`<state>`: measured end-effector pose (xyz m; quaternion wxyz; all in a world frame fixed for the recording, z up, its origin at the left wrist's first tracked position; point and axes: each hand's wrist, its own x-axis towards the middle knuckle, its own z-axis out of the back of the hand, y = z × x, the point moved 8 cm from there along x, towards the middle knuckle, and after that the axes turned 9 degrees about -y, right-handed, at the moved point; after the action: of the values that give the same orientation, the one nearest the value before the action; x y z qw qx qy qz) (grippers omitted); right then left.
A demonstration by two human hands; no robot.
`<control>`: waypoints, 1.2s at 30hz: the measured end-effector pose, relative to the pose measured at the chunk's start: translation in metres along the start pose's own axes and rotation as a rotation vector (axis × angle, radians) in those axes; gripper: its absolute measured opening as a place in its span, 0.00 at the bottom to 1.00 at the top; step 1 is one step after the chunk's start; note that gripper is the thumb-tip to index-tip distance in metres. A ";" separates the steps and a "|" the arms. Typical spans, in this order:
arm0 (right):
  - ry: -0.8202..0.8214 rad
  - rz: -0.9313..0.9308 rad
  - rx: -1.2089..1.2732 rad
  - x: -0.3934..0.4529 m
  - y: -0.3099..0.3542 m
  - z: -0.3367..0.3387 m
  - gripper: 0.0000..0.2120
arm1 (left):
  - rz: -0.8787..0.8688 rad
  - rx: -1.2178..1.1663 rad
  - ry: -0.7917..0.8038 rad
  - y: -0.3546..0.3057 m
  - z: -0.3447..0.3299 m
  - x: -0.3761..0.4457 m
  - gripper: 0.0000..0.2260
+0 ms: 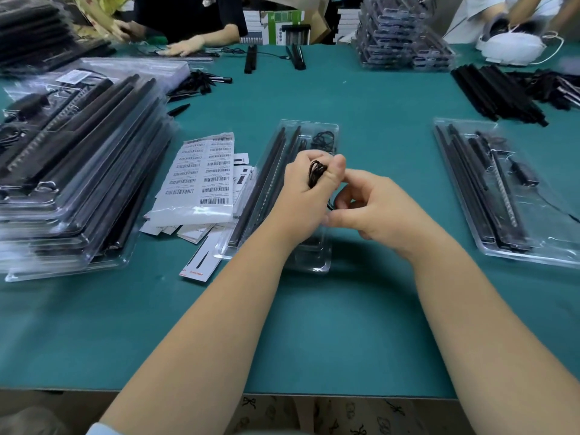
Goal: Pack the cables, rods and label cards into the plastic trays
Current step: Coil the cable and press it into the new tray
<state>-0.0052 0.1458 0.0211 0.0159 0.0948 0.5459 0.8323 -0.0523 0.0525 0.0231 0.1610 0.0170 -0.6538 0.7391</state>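
Blur softens the stacked trays (78, 171) on our left, and our forearms cover the near half of the middle tray (309, 196), so we cannot make out what lies in that part. Far across the green table (376, 98), other people are cut off at the top edge; only their arms and hands show.

We hold a coiled black cable (316, 173) in our left hand (306, 196), fingers curled round it, just above the middle tray. Our right hand (373, 204) sits just beside it, fingers curled and pinching the cable's loose end, though the strand there is hard to see. Black rods (270, 171) lie in the tray's left channels, with another coiled cable at its far right corner.

Left of the tray lies a bag of barcode labels (201, 177) over scattered cards (201, 262); the print is too small to read, apart from red lettering we cannot decipher. Another filled tray (502, 189) sits on the right.
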 end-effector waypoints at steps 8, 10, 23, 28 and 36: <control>-0.073 -0.033 0.115 -0.001 0.001 -0.003 0.04 | -0.068 0.051 0.105 -0.012 -0.008 -0.009 0.08; -0.098 0.006 0.104 0.000 0.002 -0.002 0.11 | -0.088 0.036 0.092 -0.016 -0.007 -0.009 0.06; -0.430 -0.405 0.513 0.013 -0.055 0.033 0.06 | -0.165 0.896 0.466 0.016 -0.004 -0.010 0.47; -0.405 -0.481 0.557 0.014 -0.064 0.029 0.06 | 0.058 1.113 0.531 0.038 0.004 -0.019 0.48; -0.321 -0.601 0.700 0.006 -0.060 0.007 0.08 | 0.211 0.974 0.534 0.035 0.011 -0.014 0.32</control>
<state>-0.0147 0.1772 -0.0298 0.3068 0.0600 0.7869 0.5320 -0.0504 0.0350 -0.0125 0.2196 -0.1635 -0.1721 0.9463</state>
